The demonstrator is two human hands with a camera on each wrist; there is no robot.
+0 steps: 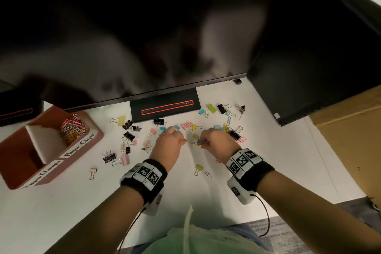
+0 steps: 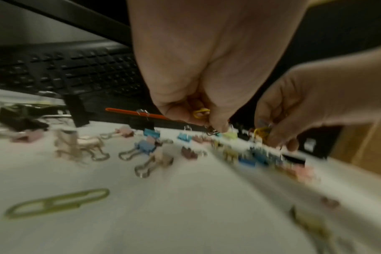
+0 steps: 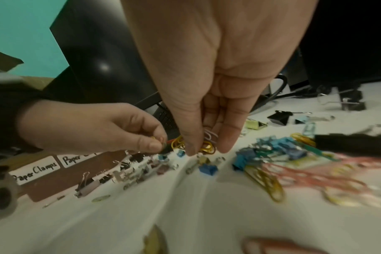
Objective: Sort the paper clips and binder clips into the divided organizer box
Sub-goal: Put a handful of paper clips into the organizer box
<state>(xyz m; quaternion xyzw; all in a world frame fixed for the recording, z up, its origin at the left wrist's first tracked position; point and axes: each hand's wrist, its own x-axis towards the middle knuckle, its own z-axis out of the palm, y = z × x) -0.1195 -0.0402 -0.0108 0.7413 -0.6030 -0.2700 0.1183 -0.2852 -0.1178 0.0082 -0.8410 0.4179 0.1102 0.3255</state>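
Note:
My left hand (image 1: 181, 140) pinches a small paper clip (image 1: 184, 140) just above the white desk; in the left wrist view a yellow clip (image 2: 201, 112) is also tucked in its curled fingers. Close to its right, my right hand (image 1: 203, 143) grips a bunch of coloured paper clips (image 3: 207, 146). Many binder clips (image 1: 128, 136) and loose paper clips (image 1: 242, 140) lie scattered around and beyond both hands. The brown divided organizer box (image 1: 90, 140) stands at the far left; its "Paper Clips" compartment holds a heap of paper clips (image 1: 73, 128). The "Paper Clamps" compartment (image 1: 33, 157) looks dark inside.
A black monitor stand base (image 1: 165, 105) with a red outline sits just behind the clips, under a dark monitor. A keyboard (image 2: 65, 72) lies behind it. A cardboard box (image 1: 350, 130) stands at the right. A yellow binder clip (image 1: 198, 168) lies near my right wrist.

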